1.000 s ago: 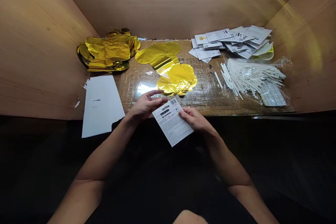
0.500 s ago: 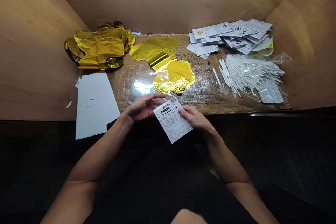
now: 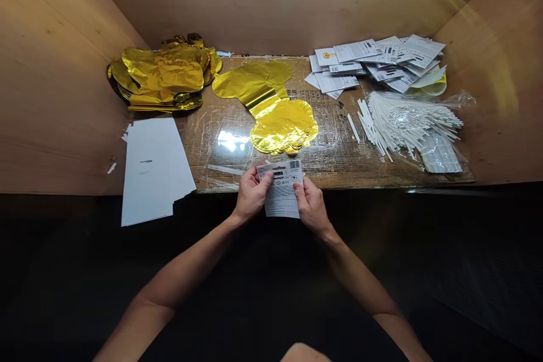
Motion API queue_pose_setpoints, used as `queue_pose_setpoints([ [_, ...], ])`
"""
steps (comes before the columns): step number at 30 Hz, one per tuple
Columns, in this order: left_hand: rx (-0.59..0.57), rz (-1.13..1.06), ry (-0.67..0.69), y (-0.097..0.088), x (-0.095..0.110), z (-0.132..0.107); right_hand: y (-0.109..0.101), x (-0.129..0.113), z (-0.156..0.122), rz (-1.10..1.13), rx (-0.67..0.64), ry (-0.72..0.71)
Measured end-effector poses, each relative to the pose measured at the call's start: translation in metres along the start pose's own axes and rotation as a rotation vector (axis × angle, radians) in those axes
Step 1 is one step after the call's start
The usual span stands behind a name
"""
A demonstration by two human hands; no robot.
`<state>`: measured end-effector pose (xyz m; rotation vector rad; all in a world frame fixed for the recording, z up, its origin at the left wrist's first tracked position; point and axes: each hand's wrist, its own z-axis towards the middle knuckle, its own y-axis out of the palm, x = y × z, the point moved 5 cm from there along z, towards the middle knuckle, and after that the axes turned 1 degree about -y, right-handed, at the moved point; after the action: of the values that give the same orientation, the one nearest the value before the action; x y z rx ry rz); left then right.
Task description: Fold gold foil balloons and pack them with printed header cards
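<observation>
Since the earlier head view, the left hand (image 3: 251,195) had closed onto the printed card (image 3: 281,198), which had turned squarer. Between both hands, thumbs of left and right hand (image 3: 314,206) pinched its sides; it seemed light, bendable, best held by edges.

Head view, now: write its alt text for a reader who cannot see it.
A person's left hand and right hand hold a printed white card. Beyond it lie gold foil shapes; piled cards and white sticks lie at right, white sheets at left.
</observation>
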<state>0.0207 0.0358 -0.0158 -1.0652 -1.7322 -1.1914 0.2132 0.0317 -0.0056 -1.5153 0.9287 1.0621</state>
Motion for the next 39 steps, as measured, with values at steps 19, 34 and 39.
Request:
queue_pose_setpoints([
  [19,-0.221,-0.165,-0.235,0.058,-0.012,0.006,-0.002,0.035,-0.027,0.638,0.041,0.238],
  [34,-0.414,0.212,-0.067,0.086,-0.031,0.012,-0.022,0.062,-0.044,0.726,0.296,0.396],
  [39,-0.607,0.786,0.413,0.078,-0.011,0.029,-0.034,0.072,-0.040,0.729,0.175,0.395],
])
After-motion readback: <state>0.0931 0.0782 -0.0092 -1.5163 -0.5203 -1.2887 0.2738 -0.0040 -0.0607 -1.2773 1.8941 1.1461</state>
